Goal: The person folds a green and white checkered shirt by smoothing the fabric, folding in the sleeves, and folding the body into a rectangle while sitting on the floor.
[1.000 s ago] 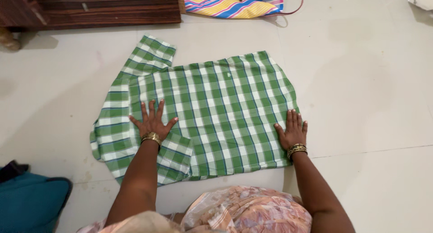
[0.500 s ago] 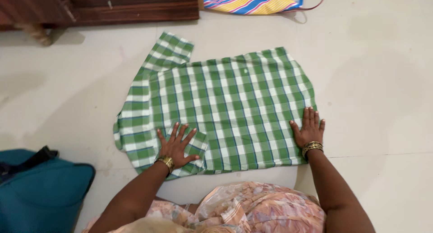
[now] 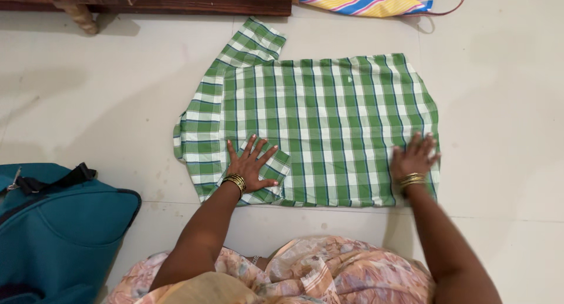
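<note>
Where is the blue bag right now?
In the head view, the teal blue bag sits on the floor at the lower left, just left of the person's left arm and below-left of the green checked shirt.

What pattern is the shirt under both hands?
The shirt is a green and white check with thin dark blue lines, seen in the head view.

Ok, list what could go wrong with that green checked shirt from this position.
1. The sleeve sticks out past the folded body of the green checked shirt, so a fold made now may come out lopsided.
2. The left hand presses a doubled-over flap near the bottom edge; smoothing across it could set a crease.
3. The shirt lies straight on the floor, which shows small marks near the hem, so it may pick up dirt.
</note>
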